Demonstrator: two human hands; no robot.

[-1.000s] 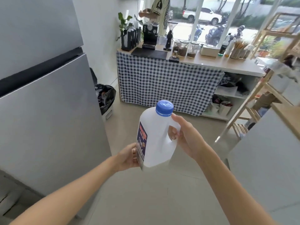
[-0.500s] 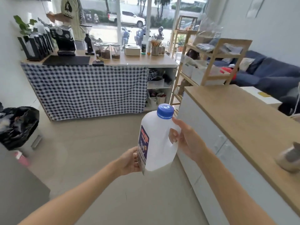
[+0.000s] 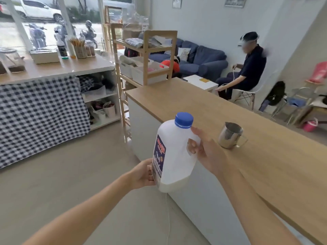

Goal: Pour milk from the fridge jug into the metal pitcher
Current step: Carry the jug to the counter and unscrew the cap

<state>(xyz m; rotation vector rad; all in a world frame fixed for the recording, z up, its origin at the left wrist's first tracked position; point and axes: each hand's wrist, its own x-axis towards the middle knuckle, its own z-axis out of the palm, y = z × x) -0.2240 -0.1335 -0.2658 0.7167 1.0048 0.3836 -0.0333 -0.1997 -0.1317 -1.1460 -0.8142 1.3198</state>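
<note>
A translucent white milk jug [image 3: 174,152] with a blue cap and a dark label hangs upright in the air in front of me. My right hand [image 3: 207,152] grips its handle, fingers threaded through. My left hand [image 3: 144,174] holds the jug's lower left corner by the label. Only a shallow layer of milk shows at the bottom. The metal pitcher [image 3: 229,135] stands upright on the wooden counter [image 3: 265,165], just right of the jug, its handle toward the right.
The counter sits on white cabinets and runs from mid-frame to the lower right. A checkered-cloth bar [image 3: 44,110] with jars stands at left, a wooden shelf rack [image 3: 145,64] behind. A person [image 3: 247,68] sits on a chair at the back right. Open floor lies at lower left.
My view has swung right, away from the fridge, past the checkered bar to the wooden counter. The metal pitcher has come into full view. Both hands keep the same hold on the jug.
</note>
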